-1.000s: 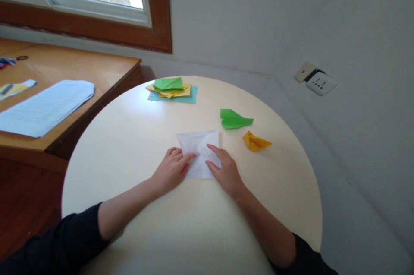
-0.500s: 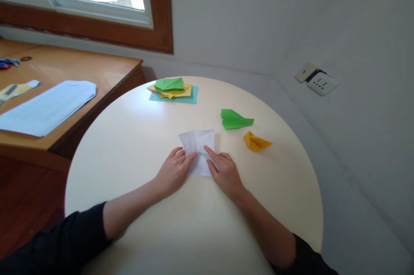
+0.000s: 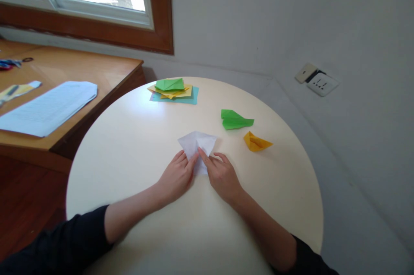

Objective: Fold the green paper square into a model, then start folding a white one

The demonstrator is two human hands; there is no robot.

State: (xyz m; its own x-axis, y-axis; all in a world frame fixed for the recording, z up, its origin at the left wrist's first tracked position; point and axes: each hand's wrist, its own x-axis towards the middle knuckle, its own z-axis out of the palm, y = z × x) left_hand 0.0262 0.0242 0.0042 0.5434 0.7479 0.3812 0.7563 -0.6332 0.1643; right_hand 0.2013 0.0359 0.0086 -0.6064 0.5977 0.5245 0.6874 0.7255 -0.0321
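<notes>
White paper point(image 3: 196, 142), a thin creased sheet partly folded into a pointed shape, lies flat on the round cream tabletop point(image 3: 136, 137) right under the fingertips of both hands. Left hand point(image 3: 176, 176) rests palm down on the sheet's near left part, fingers stretched and close together, pinning the paper and not gripping it. Right hand point(image 3: 221, 174) sits just beside it, touching the sheet from the other side, its forefinger laid along a slanted fold while the remaining fingers curl loosely; it clasps nothing, only presses. The two forefingers nearly meet at the middle of the sheet.

As I judge it, a crease is being set. To do that well, the left hand ought to hold the lower layers dead still while the right forefinger runs firmly along the fold line from the centre outward, so the edges stay matched and the thin sheet does not creep or buckle.

Beyond the right hand and a little outward lies a green folded paper plane point(image 3: 234, 119), and further out from that hand a small yellow folded paper boat point(image 3: 256, 141), both well apart from the sheet. Far ahead of the left hand sits a stack of coloured paper squares point(image 3: 174, 90), green on yellow on teal. Off to the left hand's outer side stands a wooden desk point(image 3: 80, 65) with a printed white document point(image 3: 48, 106)
</notes>
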